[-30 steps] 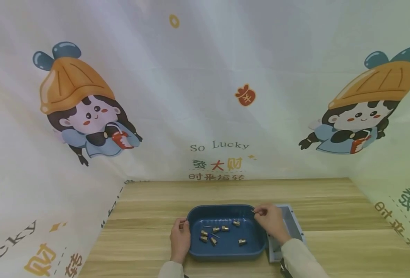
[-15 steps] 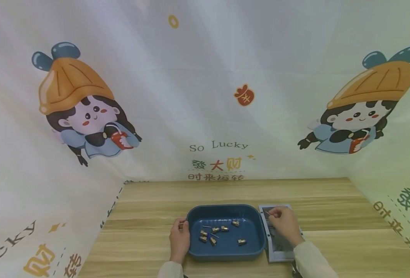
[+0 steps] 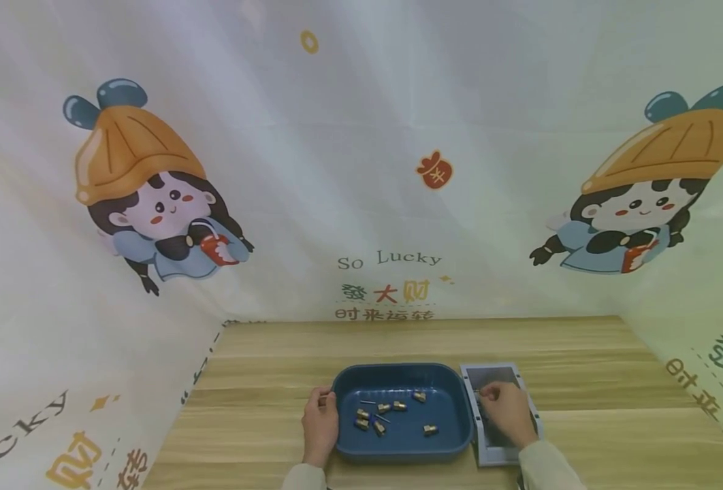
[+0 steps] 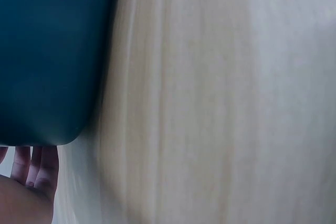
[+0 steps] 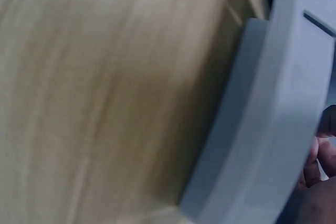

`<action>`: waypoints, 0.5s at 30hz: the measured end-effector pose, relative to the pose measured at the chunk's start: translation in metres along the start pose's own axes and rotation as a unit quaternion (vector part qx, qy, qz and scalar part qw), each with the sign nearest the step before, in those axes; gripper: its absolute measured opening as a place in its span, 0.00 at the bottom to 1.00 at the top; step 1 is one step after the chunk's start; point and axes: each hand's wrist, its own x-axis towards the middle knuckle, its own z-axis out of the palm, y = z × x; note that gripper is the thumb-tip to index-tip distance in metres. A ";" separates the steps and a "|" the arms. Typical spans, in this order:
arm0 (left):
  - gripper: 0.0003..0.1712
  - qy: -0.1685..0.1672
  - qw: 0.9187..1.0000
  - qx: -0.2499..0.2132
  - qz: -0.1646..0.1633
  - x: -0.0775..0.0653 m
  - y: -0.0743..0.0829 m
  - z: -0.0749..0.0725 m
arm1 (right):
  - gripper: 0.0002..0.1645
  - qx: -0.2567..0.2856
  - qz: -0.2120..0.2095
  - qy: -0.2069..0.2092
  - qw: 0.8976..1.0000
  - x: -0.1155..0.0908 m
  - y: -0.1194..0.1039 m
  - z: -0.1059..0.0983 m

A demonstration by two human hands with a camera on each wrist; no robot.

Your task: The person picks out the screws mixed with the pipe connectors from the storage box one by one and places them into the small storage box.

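Note:
A dark blue plastic tray (image 3: 404, 450) stands on the table, and my left hand (image 3: 320, 422) grips its left rim. In the left wrist view, fingers (image 4: 47, 169) of that hand lie against the tray's wall (image 4: 47, 66). Several brass hex fittings (image 3: 430, 430) are scattered on the tray floor, with thin metal pins (image 3: 382, 418) among them. My right hand (image 3: 508, 412) is over the grey box (image 3: 497, 457), thumb and fingertips pinching a small thin pin, mostly hidden by the fingers. In the right wrist view, the box wall (image 5: 273, 129) partly covers the fingers (image 5: 328, 153).
The grey box stands directly right of the blue tray. Both are on a wood-grain table (image 3: 276, 354). A printed curtain (image 3: 386, 136) hangs behind the table and along both sides.
My right hand has moved right from the blue tray's far right corner to the grey box and then lower over it, with the pin. The left hand has stayed on the tray.

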 end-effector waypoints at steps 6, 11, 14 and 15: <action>0.09 0.009 1.000 -0.002 0.005 -0.002 0.001 0.000 | 0.04 -0.026 -0.007 -0.010 1.000 -0.005 0.007 0.007; 0.09 0.011 1.000 -0.001 0.006 -0.002 0.001 0.001 | 0.05 -0.039 -0.016 -0.007 0.999 -0.008 0.011 0.011; 0.09 0.010 1.000 -0.002 0.006 -0.002 0.001 0.000 | 0.05 -0.041 -0.010 -0.010 0.999 -0.009 0.012 0.012; 0.09 0.011 1.000 -0.002 0.005 -0.002 0.001 0.001 | 0.05 -0.043 -0.008 -0.012 0.999 -0.009 0.011 0.012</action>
